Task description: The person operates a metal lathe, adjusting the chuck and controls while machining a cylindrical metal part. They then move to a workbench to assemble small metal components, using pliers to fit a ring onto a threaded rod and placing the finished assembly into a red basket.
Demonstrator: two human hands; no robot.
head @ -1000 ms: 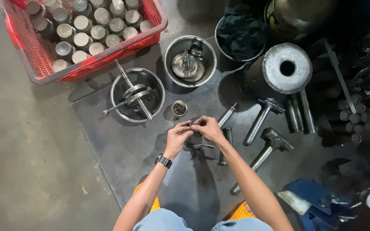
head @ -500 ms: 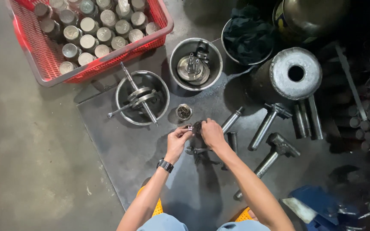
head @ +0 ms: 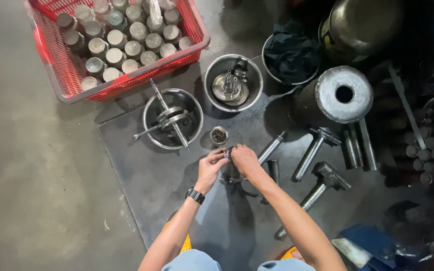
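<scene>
Left hand [head: 211, 168] and right hand [head: 244, 159] pinch together on a small metal part [head: 225, 154], fingertips closed around it, over a dark clamp tool [head: 234, 180] on the black floor mat [head: 141, 180]. Best done with both wrists steady and the piece kept square, I'd judge. Part is tiny, silvery, mostly hidden; small cup [head: 219, 135] and steel bowl [head: 173, 118] sit just beyond.

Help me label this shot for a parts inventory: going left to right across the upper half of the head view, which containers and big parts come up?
Red basket of metal cylinders → steel bowl holding a crankshaft → second steel bowl of parts → bowl with dark rag → big grey cylinder with a centre hole.
</scene>
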